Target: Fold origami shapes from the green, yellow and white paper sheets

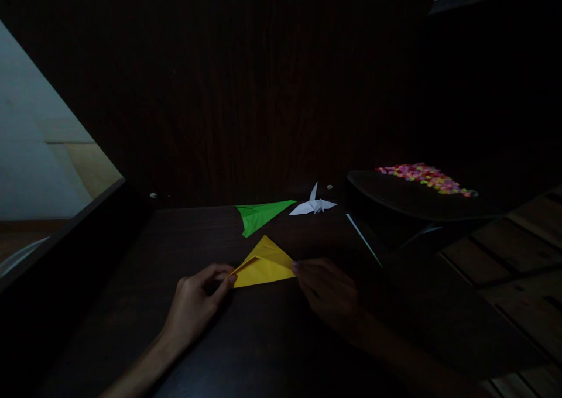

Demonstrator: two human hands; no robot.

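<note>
A sheet of yellow origami paper [266, 267], folded roughly into a triangle with a loose flap, lies between my hands on the dark wooden surface. Its left corner is pinched between the thumb and fingers of my left hand [195, 298]. At the opposite corner, the closed fingers of my right hand [327, 287] grip the paper's edge; that hand is in deep shadow. Just beyond the yellow paper rests a folded green paper [263, 215], its point aimed right. Beside it sits a white paper crane [314, 203] with its wings spread.
A dark upright panel [263, 93] rises behind the papers. To the right, a heap of pink, red and yellow small pieces [428, 177] lies on a dark rounded ledge [386, 196]. A thin pale strip [363, 239] lies right of the crane. A raised side board [65, 275] borders the left.
</note>
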